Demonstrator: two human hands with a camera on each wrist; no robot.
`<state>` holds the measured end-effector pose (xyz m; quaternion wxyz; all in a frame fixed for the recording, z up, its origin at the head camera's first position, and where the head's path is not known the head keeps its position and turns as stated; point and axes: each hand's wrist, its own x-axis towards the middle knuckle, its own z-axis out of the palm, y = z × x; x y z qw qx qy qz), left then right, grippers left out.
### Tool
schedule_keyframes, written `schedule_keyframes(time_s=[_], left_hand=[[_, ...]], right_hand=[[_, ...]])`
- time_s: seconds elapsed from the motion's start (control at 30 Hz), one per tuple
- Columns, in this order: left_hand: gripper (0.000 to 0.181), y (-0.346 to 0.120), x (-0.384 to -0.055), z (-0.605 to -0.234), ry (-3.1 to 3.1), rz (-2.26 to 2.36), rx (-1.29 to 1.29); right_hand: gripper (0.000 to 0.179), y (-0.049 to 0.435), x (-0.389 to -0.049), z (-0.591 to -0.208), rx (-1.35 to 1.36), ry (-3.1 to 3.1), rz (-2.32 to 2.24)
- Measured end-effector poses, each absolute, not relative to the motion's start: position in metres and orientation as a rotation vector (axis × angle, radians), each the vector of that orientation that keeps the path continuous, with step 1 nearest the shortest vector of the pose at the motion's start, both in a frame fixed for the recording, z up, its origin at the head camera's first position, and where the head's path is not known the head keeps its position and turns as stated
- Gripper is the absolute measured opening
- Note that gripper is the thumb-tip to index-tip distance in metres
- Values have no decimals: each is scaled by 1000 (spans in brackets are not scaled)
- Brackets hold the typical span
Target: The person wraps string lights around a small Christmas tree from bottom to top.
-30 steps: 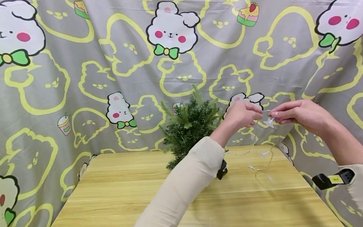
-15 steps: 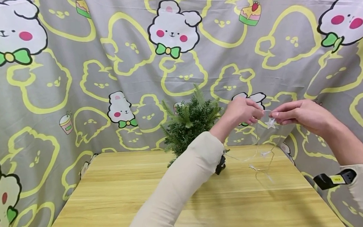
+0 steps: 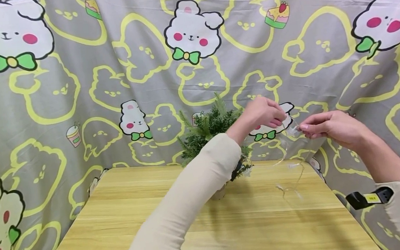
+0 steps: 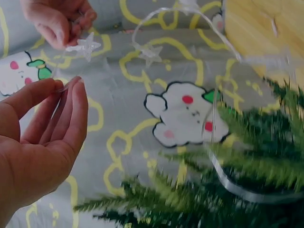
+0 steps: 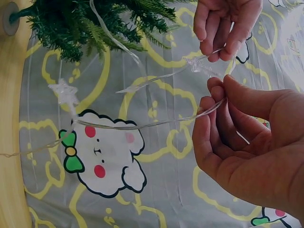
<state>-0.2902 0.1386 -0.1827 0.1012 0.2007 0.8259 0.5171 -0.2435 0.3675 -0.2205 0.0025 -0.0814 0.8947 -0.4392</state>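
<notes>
A clear string of star-shaped fairy lights [image 5: 142, 126] hangs between the two hands. My left hand [image 3: 265, 113], to the right of the small artificial pine tree [image 3: 217, 117], pinches the clear wire between thumb and fingertips. Facing it from the right, my right hand [image 3: 328, 125] pinches another stretch of the wire. One clear plastic star [image 4: 88, 46] dangles close by the right fingertips in the left wrist view. A second star [image 5: 62, 91] hangs lower in the right wrist view. Part of the wire loops by the tree's branches; my left sleeve hides some of the tree.
The tree's round base [image 3: 217, 195] stands on the wooden table [image 3: 133, 218], towards the back. The string's far end [image 3: 288, 190] trails down over the table's right side. A grey curtain with cartoon prints [image 3: 153, 81] hangs behind and at both sides.
The left hand has risen and shifted slightly left, its forearm moving with it, so the tree's base shows. The star by the right fingertips has swung and blurred. The right hand has barely moved.
</notes>
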Motion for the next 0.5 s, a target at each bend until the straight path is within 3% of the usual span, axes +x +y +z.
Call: schedule_keyframes(time_s=[0.5], left_hand=[[9,106,-308,-158,2576,1492,698]], right_hand=[[19,367,-245,-221,-318,2732,-1300]])
